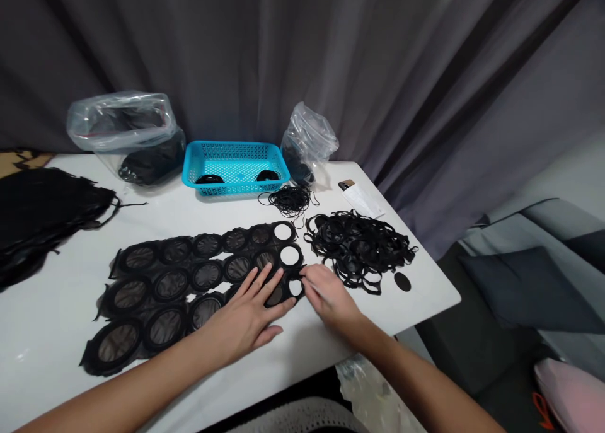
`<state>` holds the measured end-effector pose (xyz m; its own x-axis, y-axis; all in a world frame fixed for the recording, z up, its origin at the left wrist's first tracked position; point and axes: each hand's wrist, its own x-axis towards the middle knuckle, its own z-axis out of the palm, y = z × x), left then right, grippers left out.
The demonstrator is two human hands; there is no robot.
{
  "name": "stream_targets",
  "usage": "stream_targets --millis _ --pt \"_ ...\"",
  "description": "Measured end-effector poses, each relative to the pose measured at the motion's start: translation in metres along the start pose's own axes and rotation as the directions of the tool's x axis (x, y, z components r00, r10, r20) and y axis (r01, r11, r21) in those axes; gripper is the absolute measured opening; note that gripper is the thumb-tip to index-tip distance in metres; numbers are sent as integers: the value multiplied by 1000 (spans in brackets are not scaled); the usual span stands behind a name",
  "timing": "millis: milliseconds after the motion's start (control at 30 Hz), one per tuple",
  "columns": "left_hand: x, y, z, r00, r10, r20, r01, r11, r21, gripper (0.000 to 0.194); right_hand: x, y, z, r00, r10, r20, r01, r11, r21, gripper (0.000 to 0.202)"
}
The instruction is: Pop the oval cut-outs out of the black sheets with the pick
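A sheet of sheer black fabric (171,283) lies flat, patterned with rows of thick-edged black rings. Three rings at its right end have open centres that show white, such as the upper one (283,232). My left hand (250,310) presses flat on the sheet's lower right part, fingers spread, covering some rings. At the lower right ring, my right hand (326,293) is closed in a pinch. Something thin and pale shows along its fingers, too small to make out. Right of the sheet lie a heap of black ring-shaped strips (362,241) and one black disc (403,282).
Behind stands a blue basket (236,148) with two black bundles, between two clear plastic bags (120,137) holding dark material. A tangle of black cord (290,200), a white paper (363,200) and a black fabric pile (47,212) lie on the white table (265,382).
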<state>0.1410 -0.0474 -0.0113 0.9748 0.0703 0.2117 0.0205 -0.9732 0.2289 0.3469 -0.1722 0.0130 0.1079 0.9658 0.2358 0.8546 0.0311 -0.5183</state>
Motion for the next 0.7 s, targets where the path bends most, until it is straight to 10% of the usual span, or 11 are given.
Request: stream_targets --millis 333,700 --pt "-4 2 -9 1000 -2 -21 2 1000 2 58 25 76 -68 875 343 -341 -351 936 40 21" --pt "-41 3 -23 999 -51 -3 51 997 64 50 19 63 -71 830 300 -471 -369 927 -60 18"
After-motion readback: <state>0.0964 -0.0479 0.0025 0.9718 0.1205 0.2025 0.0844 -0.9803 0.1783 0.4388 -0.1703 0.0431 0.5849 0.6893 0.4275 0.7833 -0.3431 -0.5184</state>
